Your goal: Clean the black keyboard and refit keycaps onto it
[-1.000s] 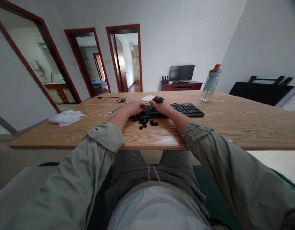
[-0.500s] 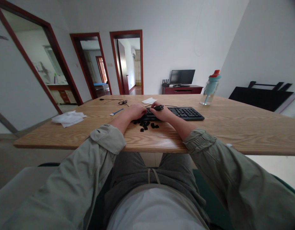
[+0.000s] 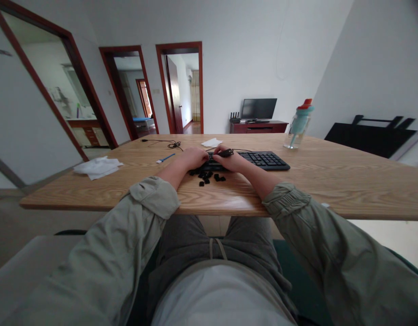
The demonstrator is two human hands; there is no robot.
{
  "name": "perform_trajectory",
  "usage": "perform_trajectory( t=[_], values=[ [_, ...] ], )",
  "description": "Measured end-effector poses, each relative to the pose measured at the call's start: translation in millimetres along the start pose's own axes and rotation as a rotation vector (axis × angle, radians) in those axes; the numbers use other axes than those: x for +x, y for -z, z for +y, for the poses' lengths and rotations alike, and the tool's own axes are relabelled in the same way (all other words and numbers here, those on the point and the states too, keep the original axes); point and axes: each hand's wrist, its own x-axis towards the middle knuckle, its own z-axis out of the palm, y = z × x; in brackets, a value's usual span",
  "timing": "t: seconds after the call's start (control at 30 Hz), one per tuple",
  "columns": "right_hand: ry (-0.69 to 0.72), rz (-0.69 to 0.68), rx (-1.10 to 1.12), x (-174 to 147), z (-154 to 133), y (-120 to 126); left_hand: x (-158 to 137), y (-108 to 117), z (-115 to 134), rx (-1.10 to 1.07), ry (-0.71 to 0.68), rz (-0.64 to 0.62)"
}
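Observation:
A black keyboard lies on the table, its left part mostly covered by my hands. My right hand is closed round a tool with a thick black handle; its working end is hidden against the keys. Over the keyboard's left end, my left hand has its fingers bent together close to the right fingertips. Whatever they pinch, if anything, is hidden. Several loose black keycaps are scattered on the wood just in front of the keyboard, below both hands.
On the wooden table, a blue-handled brush lies left of my left hand. White tissues sit farther left, and a white paper behind the keyboard. A coiled black cable lies at the back; a water bottle stands right.
My right hand and the black-handled tool have shifted very slightly to the right, and both forearms a little too. The keyboard and loose keycaps look unmoved.

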Motion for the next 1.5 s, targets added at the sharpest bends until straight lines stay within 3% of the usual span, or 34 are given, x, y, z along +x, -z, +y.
perform_trajectory(
  t=[0.43,0.73,1.0,1.3,1.5],
  values=[
    [-0.07,0.114,0.062,17.2,13.5,-9.6,-3.5,10.1,-0.7,-0.03,0.042,0.019],
    [-0.124,0.18,0.068,28.7,10.9,-13.6,7.6,-2.0,-11.4,-0.06,0.014,0.027],
    [-0.111,0.137,0.058,19.0,8.9,-11.6,6.5,-1.9,-6.4,-0.032,0.013,-0.011],
    [0.07,0.131,0.051,-1.4,3.1,-12.7,0.4,4.8,1.7,-0.007,0.008,-0.038],
    [0.201,0.037,0.132,-10.8,1.6,-12.0,2.8,0.4,1.2,-0.044,0.022,-0.036]
  ],
)
